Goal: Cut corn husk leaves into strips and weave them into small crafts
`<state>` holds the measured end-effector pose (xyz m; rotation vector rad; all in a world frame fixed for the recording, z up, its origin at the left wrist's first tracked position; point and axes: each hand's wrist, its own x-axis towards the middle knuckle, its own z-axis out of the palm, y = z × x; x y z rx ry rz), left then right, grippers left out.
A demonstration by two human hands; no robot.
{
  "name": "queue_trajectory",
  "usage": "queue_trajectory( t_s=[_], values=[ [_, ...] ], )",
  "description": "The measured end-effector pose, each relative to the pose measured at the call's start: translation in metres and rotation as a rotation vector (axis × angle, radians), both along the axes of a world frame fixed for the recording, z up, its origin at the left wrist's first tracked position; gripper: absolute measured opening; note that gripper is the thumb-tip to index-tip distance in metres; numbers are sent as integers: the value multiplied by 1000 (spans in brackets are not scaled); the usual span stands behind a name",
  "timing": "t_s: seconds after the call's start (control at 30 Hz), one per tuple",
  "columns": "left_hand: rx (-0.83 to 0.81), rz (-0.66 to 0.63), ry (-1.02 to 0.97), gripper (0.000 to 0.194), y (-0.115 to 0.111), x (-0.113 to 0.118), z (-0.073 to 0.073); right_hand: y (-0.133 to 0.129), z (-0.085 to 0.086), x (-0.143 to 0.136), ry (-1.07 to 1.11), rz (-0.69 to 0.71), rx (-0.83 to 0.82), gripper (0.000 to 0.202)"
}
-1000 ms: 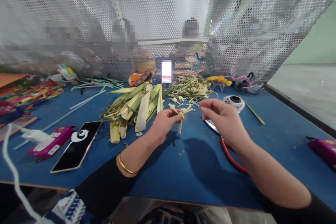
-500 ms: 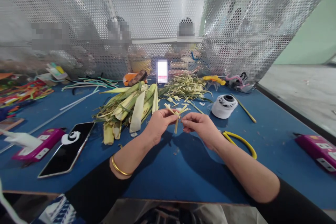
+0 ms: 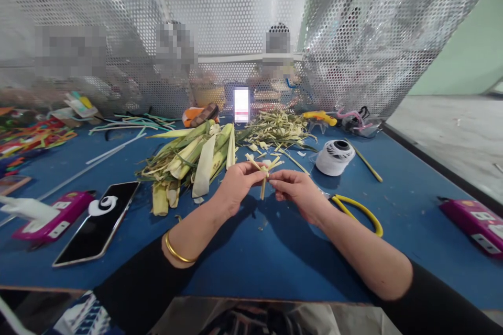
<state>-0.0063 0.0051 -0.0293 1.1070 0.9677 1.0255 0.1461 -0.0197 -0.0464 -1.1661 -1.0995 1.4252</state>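
My left hand (image 3: 240, 184) pinches a small knot of pale husk strips (image 3: 263, 192), its ends sticking out above and below the fingers. Just to its right, my right hand (image 3: 295, 187) has thumb and forefinger pressed together at the strips' side; what they grip, if anything, is too small to see. A spool of white thread (image 3: 330, 163) stands beyond the right hand. Yellow-handled scissors or pliers (image 3: 362, 209), partly covered by my right forearm, lie on the blue table (image 3: 251, 267). Left of my left hand is a heap of corn husks (image 3: 188, 159).
Shredded husk strips (image 3: 281, 128) lie at the back beside a bright phone screen (image 3: 241, 104). A dark phone (image 3: 98, 230) and a magenta power strip (image 3: 58, 220) sit at left, another power strip (image 3: 473, 222) at right. Behind rises a perforated metal screen (image 3: 236, 10).
My right hand has moved slightly left, closer to the strips. The left hand keeps its hold, and the whole view has shifted a little.
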Motion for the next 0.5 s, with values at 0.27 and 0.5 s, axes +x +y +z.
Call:
queue_trajectory(
  t_s=[0.27, 0.5],
  values=[
    [-8, 5, 13, 22, -1, 0, -1, -2, 5, -2, 68, -41, -47, 17],
    [6, 35, 30, 25, 0, -1, -1, -6, 12, -4, 85, -2, -176, 16]
  ],
)
